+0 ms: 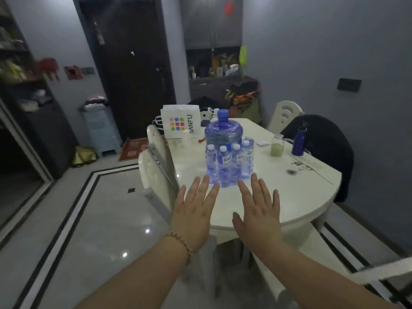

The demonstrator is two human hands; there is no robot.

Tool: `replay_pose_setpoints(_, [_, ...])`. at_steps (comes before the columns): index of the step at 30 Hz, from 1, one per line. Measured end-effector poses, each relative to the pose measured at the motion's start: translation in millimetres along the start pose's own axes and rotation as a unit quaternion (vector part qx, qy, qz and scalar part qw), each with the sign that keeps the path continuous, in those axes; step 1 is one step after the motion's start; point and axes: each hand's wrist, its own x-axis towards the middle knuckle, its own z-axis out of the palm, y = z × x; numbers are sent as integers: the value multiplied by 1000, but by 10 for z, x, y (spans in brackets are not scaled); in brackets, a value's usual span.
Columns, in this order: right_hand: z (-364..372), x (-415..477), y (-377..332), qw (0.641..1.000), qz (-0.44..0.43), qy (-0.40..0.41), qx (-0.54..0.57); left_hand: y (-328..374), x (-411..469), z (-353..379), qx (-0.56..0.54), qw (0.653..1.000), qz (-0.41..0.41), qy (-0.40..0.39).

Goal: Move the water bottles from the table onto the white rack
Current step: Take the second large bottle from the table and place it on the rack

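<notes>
A: Nearest us, the left hand (pixel 196 210) and the right hand (pixel 256 210) are both spread flat, palms down, fingers apart, holding nothing. They hover over the near edge of the worktop (pixel 289 197).

B: And the water bottles (pixel 229 162)?

A: Just past the fingertips, a tight cluster of small ones standing upright, well in from the near edge. Behind them, touching or nearly so, stands a big blue water jug (pixel 223 132).

B: How should the pickup go?

A: I'd take the front bottles first, one in each hand, gripping the body below the cap and lifting straight up. They're packed close, so a sideways pull could knock the neighbours over.

B: Anything else on the worktop?

A: Toward the right edge, a jar of green stuff (pixel 277 146) and a dark blue flask (pixel 299 141). At the far left corner, a white paper bag (pixel 180 123).

B: The rack?

A: I can't pick out a white rack for certain. The room is dim; pale chairs (pixel 156 175) line the left edge, and the glossy tiled floor (pixel 89 230) runs back to a dark door (pixel 131 63).
</notes>
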Motion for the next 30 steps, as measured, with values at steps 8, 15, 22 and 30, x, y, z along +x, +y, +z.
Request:
replay_pose_setpoints(8, [756, 901, -512, 999, 42, 17, 1, -955, 733, 539, 7, 1000, 13, -7])
replay_pose_setpoints(15, [1296, 2021, -1273, 999, 41, 16, 4, -2120, 1523, 722, -5, 1000, 9, 4])
replay_pose_setpoints(22, [1904, 2725, -1807, 994, 104, 10, -23, -3098, 2030, 1250, -45, 998, 41, -25])
replay_pose_setpoints(30, [2356, 3189, -2443, 967, 242, 29, -72, -4032, 2732, 1652, -74, 982, 173, -12])
